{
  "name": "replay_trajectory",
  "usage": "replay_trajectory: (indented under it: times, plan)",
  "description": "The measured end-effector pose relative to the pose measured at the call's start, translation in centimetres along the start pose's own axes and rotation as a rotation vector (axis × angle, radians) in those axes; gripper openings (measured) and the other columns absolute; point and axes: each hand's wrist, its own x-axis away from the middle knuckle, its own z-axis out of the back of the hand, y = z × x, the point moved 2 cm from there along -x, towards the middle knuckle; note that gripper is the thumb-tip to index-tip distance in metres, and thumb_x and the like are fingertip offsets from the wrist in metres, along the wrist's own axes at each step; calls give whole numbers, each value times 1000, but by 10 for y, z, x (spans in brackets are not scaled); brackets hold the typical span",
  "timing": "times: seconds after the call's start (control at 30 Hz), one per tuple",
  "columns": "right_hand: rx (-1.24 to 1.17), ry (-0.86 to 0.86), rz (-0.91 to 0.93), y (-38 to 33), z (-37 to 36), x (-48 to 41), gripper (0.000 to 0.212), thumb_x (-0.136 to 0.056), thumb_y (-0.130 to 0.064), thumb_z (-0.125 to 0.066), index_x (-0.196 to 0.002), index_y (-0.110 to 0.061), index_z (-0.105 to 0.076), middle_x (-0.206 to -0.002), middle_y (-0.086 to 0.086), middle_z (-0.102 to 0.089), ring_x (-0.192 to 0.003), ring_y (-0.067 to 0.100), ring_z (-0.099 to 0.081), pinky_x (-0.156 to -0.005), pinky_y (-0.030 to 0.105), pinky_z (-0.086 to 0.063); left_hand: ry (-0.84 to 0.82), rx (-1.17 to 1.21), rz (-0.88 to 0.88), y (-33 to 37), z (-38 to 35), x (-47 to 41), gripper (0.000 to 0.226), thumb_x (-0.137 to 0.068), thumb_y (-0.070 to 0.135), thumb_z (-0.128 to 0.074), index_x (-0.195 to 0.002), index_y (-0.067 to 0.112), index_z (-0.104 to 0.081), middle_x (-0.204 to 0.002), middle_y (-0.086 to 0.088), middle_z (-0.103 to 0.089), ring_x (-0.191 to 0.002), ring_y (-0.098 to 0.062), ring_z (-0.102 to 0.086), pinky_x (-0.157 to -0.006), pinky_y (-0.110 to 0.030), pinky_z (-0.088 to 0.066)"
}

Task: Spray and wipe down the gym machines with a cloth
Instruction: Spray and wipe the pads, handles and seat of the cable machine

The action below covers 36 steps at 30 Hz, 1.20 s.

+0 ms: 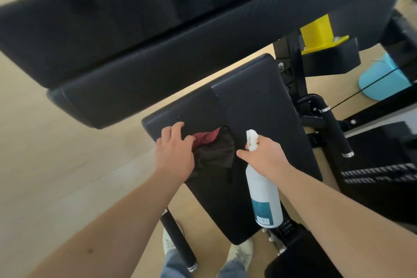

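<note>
A black padded seat (259, 106) of a gym machine slopes away in the middle of the view. On its near left part lies a dark cloth with a pink patch (214, 149). My left hand (174, 149) holds the cloth's left edge against the pad, fingers curled at the pad's rim. My right hand (264, 156) grips the neck of a white spray bottle (264, 192) with a teal label. The bottle hangs downward over the pad, and its white nozzle points up and away.
A large black padded rest (158, 36) juts across the upper view, close above the seat. A yellow bracket (318, 31) and black frame posts (334, 128) stand to the right. A black handle bar (178, 241) sits low by my shoes. Pale wooden floor (56, 165) lies to the left.
</note>
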Motion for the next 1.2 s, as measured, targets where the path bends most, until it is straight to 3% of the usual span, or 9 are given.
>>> replay_trajectory:
  times: [0.07,0.17,0.33,0.43,0.53,0.7,0.8,1.07,1.2]
  plan:
    - [-4,-2,-6,1,-3,0,25,-89,-42,-72,-91,-22,-57,-85,-6,-60,-79,14,-61,-75,31,-53,107,-20,-200,11,-2,4,39,-100,20,-54,-137,27,-62,-143,-4,-46,-129,-28,-37,-108,-41,-36]
    - [-30,-20,-2,-1,-7,1,28,-90,-42,-72,-82,-28,-49,-86,-6,-59,-78,13,-60,-70,28,-50,0,-23,-454,30,-20,3,47,-101,15,-53,-145,30,-54,-137,0,-52,-125,-23,-46,-107,-36,-40]
    - [0,-42,26,-2,-16,1,30,-90,-42,-72,-80,-27,-48,-84,-5,-58,-77,13,-60,-62,22,-44,-53,-182,-278,32,-49,2,60,-107,39,-47,-161,29,-22,-168,-9,-19,-156,-33,-13,-128,-49,-16]
    - [3,-68,24,0,-23,-1,30,-90,-42,-73,-81,-27,-49,-84,-6,-58,-77,13,-60,-63,22,-45,-39,-259,-208,17,-53,-1,69,-106,58,-27,-163,33,0,-171,-11,12,-155,-43,14,-126,-59,2]
    - [17,-75,33,-5,-28,-4,28,-90,-44,-72,-87,-26,-51,-84,-9,-57,-76,13,-59,-62,21,-46,-1,-260,-23,-4,-42,-15,79,-100,69,-16,-162,29,12,-168,-14,24,-153,-46,21,-123,-60,8]
    - [-17,-88,45,-22,-34,-10,29,-90,-44,-71,-85,-22,-53,-84,-6,-60,-78,13,-60,-63,23,-47,120,-286,-83,-27,-17,-35,80,-101,64,-29,-163,15,-14,-170,-16,-2,-155,-41,-2,-119,-55,16]
    - [-57,-90,55,-29,-35,-15,28,-89,-45,-71,-83,-24,-55,-84,-5,-62,-79,11,-61,-62,24,-44,52,-308,-246,-29,-26,-45,78,-103,63,-25,-164,18,-7,-173,-6,-2,-158,-33,-4,-119,-49,12]
    - [-45,-70,40,-15,-28,-34,29,-90,-51,-69,-82,-28,-51,-83,-10,-60,-77,12,-62,-61,21,-45,121,-300,-142,4,-33,-77,81,-98,67,-5,-163,19,3,-172,-11,9,-156,-42,10,-125,-62,3]
    - [-44,-17,49,1,-11,-46,26,-89,-52,-66,-88,-29,-54,-82,-12,-62,-76,11,-64,-63,21,-50,153,-334,-252,48,-32,-107,79,-100,61,-4,-164,14,0,-171,-14,9,-155,-45,12,-124,-62,-2]
